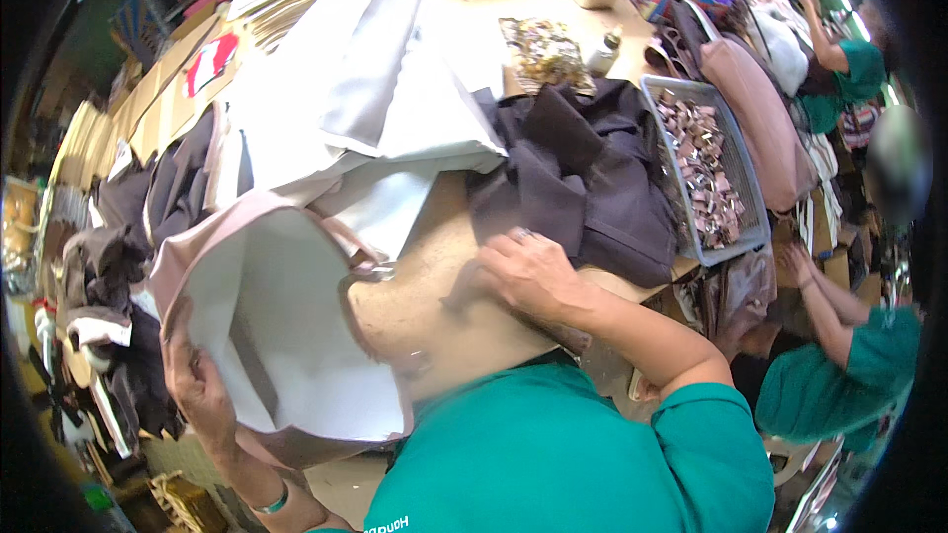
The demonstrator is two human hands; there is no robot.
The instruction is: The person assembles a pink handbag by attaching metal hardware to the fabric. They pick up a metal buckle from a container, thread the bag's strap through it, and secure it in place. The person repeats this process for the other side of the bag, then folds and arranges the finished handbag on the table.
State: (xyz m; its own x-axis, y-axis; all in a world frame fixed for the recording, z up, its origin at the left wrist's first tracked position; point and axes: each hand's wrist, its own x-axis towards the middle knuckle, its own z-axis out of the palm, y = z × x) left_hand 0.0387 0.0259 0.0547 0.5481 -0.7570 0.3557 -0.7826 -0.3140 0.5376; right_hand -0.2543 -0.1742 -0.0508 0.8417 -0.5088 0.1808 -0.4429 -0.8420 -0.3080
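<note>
On the left, a dusty-pink bag body (286, 202) with a pale inner face stands tilted, its open mouth toward me. A small metal fitting is at the end of a pink tab on its rim. My left hand (202, 390) grips the bag's left wall. My right hand (528, 271) is over the table at the near edge of a dark brown fabric pile (612, 188). Its fingers are bent and closed, with a blurred dark shape beside the fingertips; what they hold is hidden.
White sheets (395, 89) lie across the table's far side. A grey plastic basket (703, 255) at right holds many small pink tabs with metal pieces. Beyond are a clear bag of metal parts (543, 49) and bottles. Dark fabric pieces (109, 276) hang at left; co-workers in green are at right.
</note>
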